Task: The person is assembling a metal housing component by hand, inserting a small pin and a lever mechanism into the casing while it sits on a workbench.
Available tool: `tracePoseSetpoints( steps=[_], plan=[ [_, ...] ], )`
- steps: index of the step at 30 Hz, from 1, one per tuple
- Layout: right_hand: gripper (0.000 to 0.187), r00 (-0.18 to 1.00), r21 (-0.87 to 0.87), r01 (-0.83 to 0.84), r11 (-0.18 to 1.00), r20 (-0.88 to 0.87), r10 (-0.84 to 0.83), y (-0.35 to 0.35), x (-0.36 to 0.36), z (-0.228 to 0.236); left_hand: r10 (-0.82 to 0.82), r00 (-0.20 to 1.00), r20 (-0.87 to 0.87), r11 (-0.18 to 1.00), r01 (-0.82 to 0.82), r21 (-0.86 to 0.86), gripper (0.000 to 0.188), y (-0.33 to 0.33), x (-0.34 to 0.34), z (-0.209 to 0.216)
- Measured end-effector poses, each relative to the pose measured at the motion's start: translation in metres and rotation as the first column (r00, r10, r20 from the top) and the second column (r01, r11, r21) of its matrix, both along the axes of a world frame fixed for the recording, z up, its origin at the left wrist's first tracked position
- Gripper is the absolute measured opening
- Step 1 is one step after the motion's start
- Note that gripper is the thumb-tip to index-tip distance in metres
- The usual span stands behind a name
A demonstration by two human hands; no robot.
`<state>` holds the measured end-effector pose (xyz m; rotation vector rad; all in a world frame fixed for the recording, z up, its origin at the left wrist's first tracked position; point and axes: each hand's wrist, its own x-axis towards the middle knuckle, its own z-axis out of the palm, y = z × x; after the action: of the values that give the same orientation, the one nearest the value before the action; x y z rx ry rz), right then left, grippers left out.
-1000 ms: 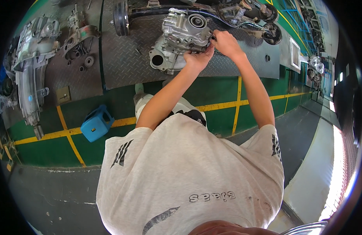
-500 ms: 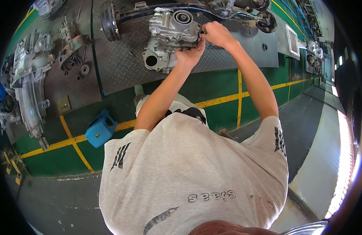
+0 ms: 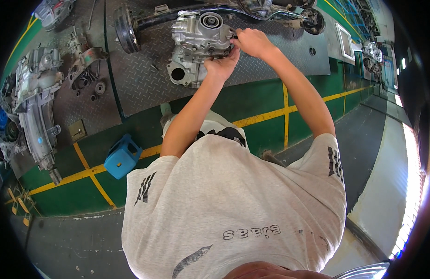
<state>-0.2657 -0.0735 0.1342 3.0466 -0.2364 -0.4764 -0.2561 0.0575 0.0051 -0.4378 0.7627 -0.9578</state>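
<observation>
A silver metal gearbox casing (image 3: 203, 39) sits on the patterned steel bench top, with a round bearing opening on top and a flanged hole at its lower left. My right hand (image 3: 254, 43) is closed at the casing's right edge, its fingertips pinched around a small dark part too hidden to name. Just below, my left hand (image 3: 222, 66) lies against the casing's near right side. Its thumb is spread from its fingers, which stretch up to meet the right hand's fingertips.
A long black axle (image 3: 187, 14) with a drum at its left end lies behind the casing. To the left are another gearbox (image 3: 38, 102), a bracket (image 3: 89, 56) and several small rings. A blue plastic stool (image 3: 122, 158) stands on the green floor. A white frame (image 3: 345, 42) is at the right.
The whole view has shifted slightly, with the bench things a little further left. Both hands stay at the casing's right edge in nearly the same pose.
</observation>
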Motion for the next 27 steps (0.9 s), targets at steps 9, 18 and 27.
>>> tracePoseSetpoints(
  steps=[9,18,27],
  plan=[
    [0.036,0.998,0.041,-0.024,0.999,0.062,0.022,-0.004,-0.005,-0.011,0.015,1.0,0.008,1.0,-0.015,-0.01,0.06,0.001,-0.002,0.006],
    [0.052,0.99,-0.004,0.086,0.996,-0.115,-0.086,-0.001,0.002,0.001,-0.023,0.999,0.031,0.999,0.024,-0.039,0.066,0.004,0.0,-0.007],
    [0.036,0.999,0.047,0.02,0.999,0.03,-0.021,-0.008,0.004,-0.014,-0.731,0.53,0.43,0.682,0.555,0.476,0.08,0.065,-0.054,-0.057]
  ],
)
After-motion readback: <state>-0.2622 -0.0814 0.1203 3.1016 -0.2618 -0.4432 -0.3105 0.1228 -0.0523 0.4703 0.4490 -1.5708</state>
